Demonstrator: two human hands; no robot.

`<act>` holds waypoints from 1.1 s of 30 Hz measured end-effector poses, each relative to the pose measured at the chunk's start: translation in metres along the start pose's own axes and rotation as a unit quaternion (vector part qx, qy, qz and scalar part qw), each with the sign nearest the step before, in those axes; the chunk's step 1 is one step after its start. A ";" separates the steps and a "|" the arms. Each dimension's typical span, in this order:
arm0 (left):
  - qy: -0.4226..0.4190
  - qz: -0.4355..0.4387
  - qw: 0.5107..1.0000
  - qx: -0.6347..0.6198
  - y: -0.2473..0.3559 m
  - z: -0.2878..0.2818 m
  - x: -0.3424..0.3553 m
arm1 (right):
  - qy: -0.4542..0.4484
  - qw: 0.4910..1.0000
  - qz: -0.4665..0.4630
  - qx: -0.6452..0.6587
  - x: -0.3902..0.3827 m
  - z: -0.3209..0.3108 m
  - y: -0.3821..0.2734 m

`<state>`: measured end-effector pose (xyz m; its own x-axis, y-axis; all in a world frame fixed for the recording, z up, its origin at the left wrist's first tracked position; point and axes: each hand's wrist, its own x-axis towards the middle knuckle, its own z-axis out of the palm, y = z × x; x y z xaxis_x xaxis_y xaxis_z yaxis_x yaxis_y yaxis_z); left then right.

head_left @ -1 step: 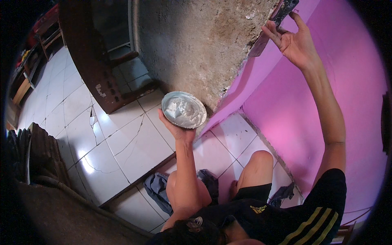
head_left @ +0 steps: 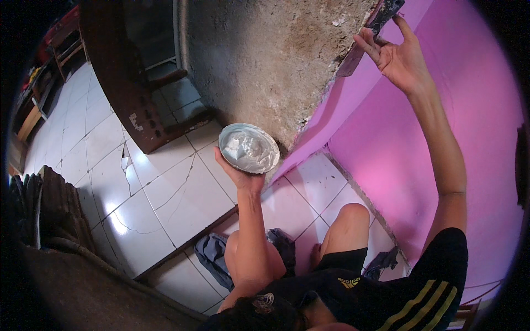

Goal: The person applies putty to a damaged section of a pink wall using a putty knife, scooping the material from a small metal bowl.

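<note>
My left hand (head_left: 243, 175) is wrapped under a round bowl (head_left: 274, 161) and holds it tilted, its mouth facing up. Thick white paste (head_left: 248, 148) fills much of the bowl, its surface heaped and smeared. High at the right, my right hand (head_left: 400, 62) grips the dark handle of a putty knife (head_left: 383, 16). Its flat blade lies along the edge where the rough bare wall (head_left: 276, 60) meets the pink wall (head_left: 375, 105). Part of the handle runs behind my fingers.
A dark wooden frame (head_left: 124, 99) stands on the cracked white tile floor (head_left: 165, 204) at the left. A raised step edge crosses the floor below the bowl. Stacked dark pieces (head_left: 52, 209) sit at the far left. Grey cloth (head_left: 212, 259) lies by my knee.
</note>
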<state>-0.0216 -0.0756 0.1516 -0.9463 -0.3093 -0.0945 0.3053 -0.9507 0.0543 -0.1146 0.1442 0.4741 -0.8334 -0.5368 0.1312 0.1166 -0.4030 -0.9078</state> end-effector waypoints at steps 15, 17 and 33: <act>0.001 0.008 1.000 0.010 0.000 0.002 -0.001 | 0.055 0.993 -0.093 -0.044 0.000 0.005 0.013; 0.004 0.007 1.000 0.012 0.000 0.002 -0.001 | 0.058 0.993 -0.091 -0.037 0.001 0.005 0.011; 0.004 -0.001 1.000 0.019 0.000 0.000 0.000 | 0.077 0.989 -0.127 0.008 0.006 0.004 0.001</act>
<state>-0.0218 -0.0762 0.1513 -0.9458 -0.3080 -0.1030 0.2993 -0.9497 0.0918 -0.1173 0.1381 0.4759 -0.9095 -0.2973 0.2906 -0.1001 -0.5218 -0.8472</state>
